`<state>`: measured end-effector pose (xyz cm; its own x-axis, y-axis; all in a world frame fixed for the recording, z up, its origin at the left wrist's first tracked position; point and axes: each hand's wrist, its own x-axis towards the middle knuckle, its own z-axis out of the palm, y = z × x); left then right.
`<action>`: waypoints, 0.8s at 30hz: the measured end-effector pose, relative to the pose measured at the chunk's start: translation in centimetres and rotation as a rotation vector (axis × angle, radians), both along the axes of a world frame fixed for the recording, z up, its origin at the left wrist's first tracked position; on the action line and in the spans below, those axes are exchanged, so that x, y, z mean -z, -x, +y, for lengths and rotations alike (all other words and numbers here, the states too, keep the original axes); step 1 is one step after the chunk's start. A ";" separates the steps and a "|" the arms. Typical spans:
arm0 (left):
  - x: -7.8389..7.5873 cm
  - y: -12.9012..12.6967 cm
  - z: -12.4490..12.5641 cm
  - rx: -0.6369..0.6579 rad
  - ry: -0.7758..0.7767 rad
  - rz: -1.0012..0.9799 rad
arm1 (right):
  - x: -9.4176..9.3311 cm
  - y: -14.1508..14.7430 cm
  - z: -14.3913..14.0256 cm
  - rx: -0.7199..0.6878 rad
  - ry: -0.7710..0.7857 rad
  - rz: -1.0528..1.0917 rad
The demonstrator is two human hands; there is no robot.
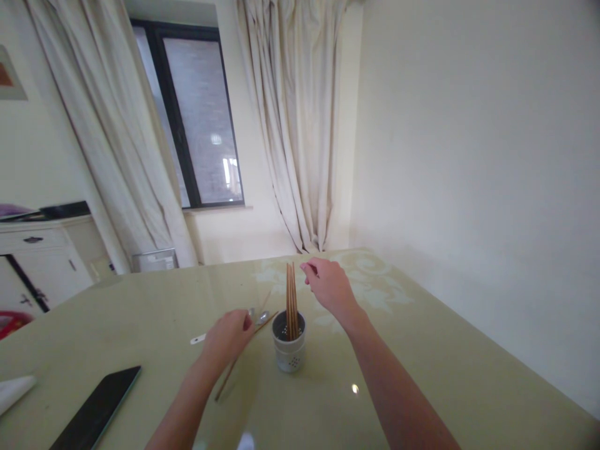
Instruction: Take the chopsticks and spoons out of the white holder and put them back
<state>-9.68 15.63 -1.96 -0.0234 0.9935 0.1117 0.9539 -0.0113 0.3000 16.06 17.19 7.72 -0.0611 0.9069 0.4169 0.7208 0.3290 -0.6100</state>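
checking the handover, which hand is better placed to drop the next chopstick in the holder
Left, probably: the left hand already rests on a brown wooden chopstick lying on the table beside the grey perforated holder. The right hand hovers empty-looking near the upright chopsticks.

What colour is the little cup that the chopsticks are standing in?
The cup is white or pale grey with small holes in its side, seen in the head view.

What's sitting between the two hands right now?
In the head view, the white holder with upright wooden chopsticks stands between the left hand and right hand.
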 end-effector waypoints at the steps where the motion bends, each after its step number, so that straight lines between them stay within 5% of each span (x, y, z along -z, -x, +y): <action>1: -1.2 0.0 -0.2 -0.020 -0.043 -0.055 | -0.4 0.0 -0.3 -0.015 -0.031 0.031; 7: -7.4 -2.5 -3.1 0.228 -0.391 -0.673 | -1.5 1.7 -2.3 -0.446 -0.051 0.338; 12: -8.5 -4.9 -4.6 0.380 -0.452 -0.693 | -1.9 2.4 -3.2 -0.584 -0.001 0.509; 15: -7.0 -3.7 -3.3 0.311 -0.380 -0.595 | -2.4 1.2 -3.1 -0.465 -0.100 0.543; 18: -3.8 -1.5 -1.4 0.189 -0.206 -0.269 | -2.8 -0.5 -2.6 -0.333 -0.198 0.531; 21: -0.3 0.1 0.0 0.078 0.009 0.023 | -2.5 -1.6 -1.8 -0.245 -0.180 0.412; 24: 1.9 0.6 0.7 0.030 0.104 0.114 | -1.6 -1.4 -1.0 -0.188 -0.106 0.190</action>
<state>-10.30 16.30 -3.90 0.0130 0.9999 0.0086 0.9816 -0.0144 0.1906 17.49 16.18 9.29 -0.1363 0.8375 0.5292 0.5173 0.5157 -0.6830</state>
